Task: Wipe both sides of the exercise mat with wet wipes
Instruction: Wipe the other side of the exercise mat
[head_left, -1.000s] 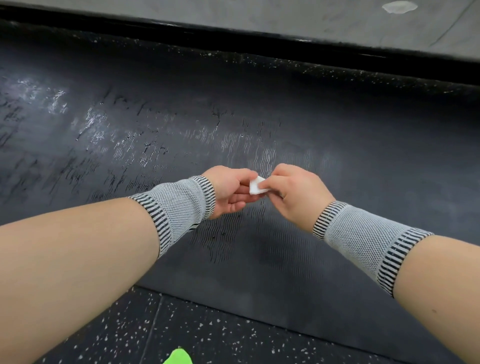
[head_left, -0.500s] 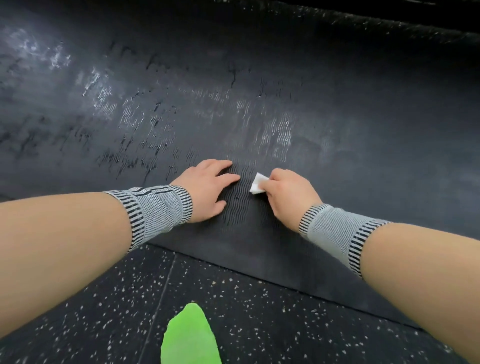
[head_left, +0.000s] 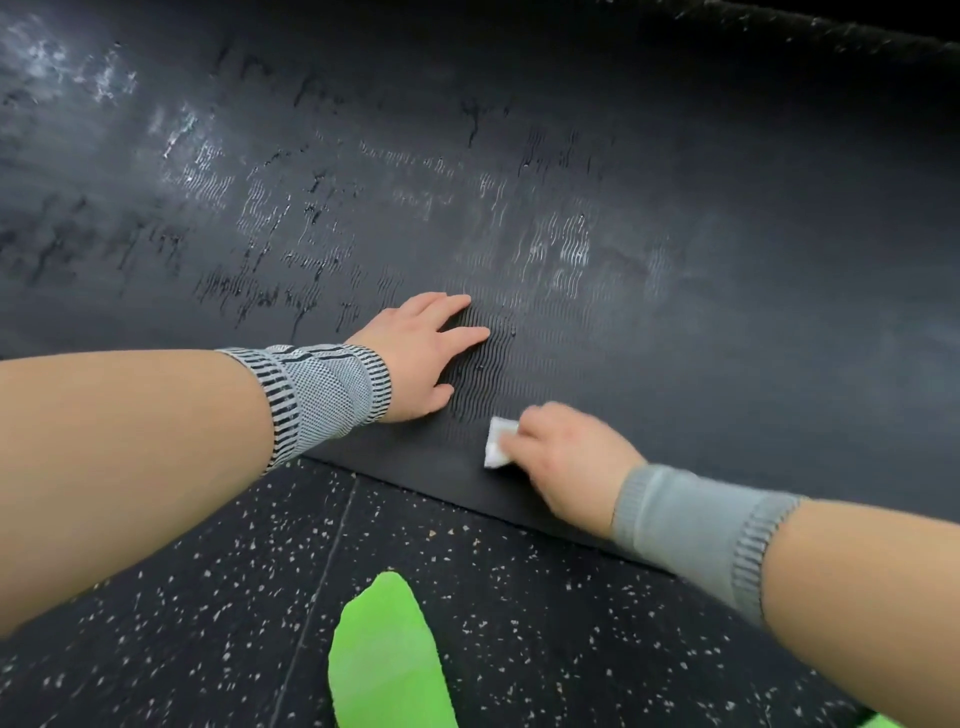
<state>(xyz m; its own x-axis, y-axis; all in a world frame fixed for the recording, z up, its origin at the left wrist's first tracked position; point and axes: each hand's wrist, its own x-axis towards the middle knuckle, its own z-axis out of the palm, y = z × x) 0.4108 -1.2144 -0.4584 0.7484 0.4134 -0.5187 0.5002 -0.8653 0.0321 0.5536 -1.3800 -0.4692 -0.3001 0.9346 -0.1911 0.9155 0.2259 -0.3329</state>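
Your right hand (head_left: 563, 457) pinches a folded wet wipe (head_left: 500, 442) against the exercise mat (head_left: 701, 322), close to its near edge. Your left hand (head_left: 421, 353) lies flat, fingers straight, bracing it. Advise overlapping strokes outward, firm pressure into the ridges.

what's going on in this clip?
A person is wiping a dark, wavy-textured rubber exercise mat laid on a black speckled floor. The right hand holds a small folded white wet wipe and presses it on the mat close to its near edge. The left hand rests flat on the mat beside it, fingers straight. Streaky wet marks show across the far part of the mat. A bright green shape sits at the bottom of the head view; I cannot tell what it is.
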